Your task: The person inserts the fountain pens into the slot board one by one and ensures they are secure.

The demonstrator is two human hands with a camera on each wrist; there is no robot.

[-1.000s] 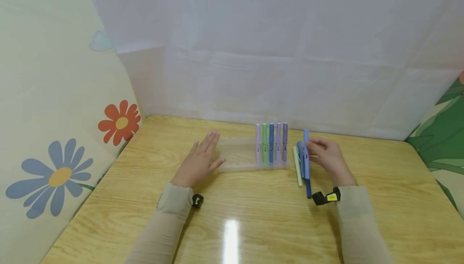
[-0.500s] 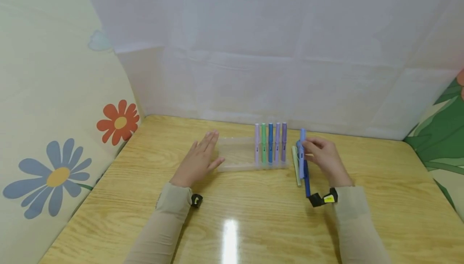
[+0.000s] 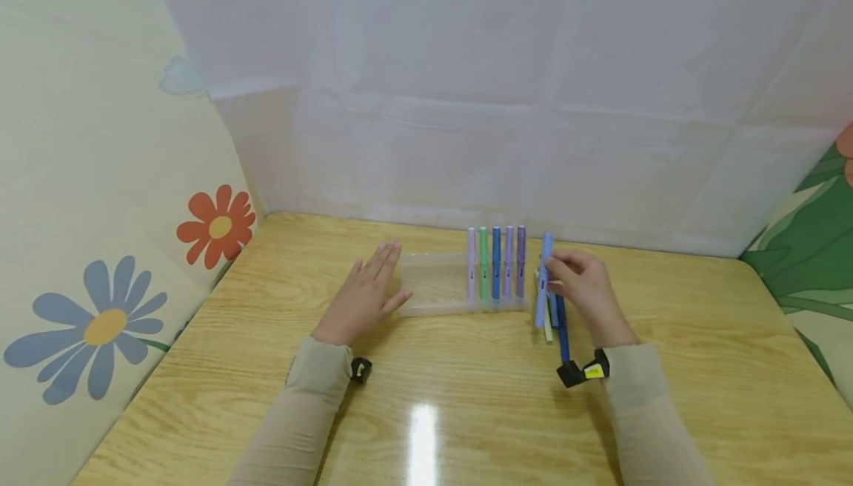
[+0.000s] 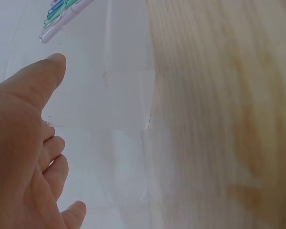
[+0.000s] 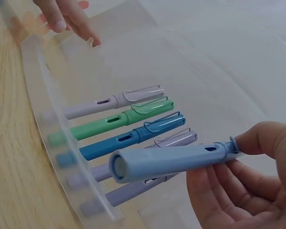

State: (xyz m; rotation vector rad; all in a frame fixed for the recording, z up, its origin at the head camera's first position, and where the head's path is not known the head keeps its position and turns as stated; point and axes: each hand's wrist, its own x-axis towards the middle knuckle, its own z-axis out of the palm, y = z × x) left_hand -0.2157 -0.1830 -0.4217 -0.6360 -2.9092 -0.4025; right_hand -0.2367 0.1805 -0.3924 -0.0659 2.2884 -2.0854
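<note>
My right hand (image 3: 589, 293) pinches a light blue fountain pen (image 3: 543, 290) between thumb and fingers, just right of a clear plastic pen rack (image 3: 453, 308). In the right wrist view the pen's blunt end faces the camera, and its clip is partly covered by the thumb. Several pens stand side by side at the rack's right end: a pale lilac pen (image 5: 100, 102), a green pen (image 5: 109, 125), a blue pen (image 5: 128, 138) and two purple ones. My left hand (image 3: 363, 293) lies with extended fingers at the rack's left end; whether it touches is unclear.
Beneath the right hand, a pale green pen (image 3: 549, 332), a blue pen (image 3: 554, 314) and a dark blue pen (image 3: 563, 334) lie on the wooden table (image 3: 466, 382). A white cloth (image 3: 426, 152) hangs behind the table.
My right hand has carried the light blue pen leftward from above the loose pens toward the rack's right end, and the pen now leans slightly. The left hand stays in place.
</note>
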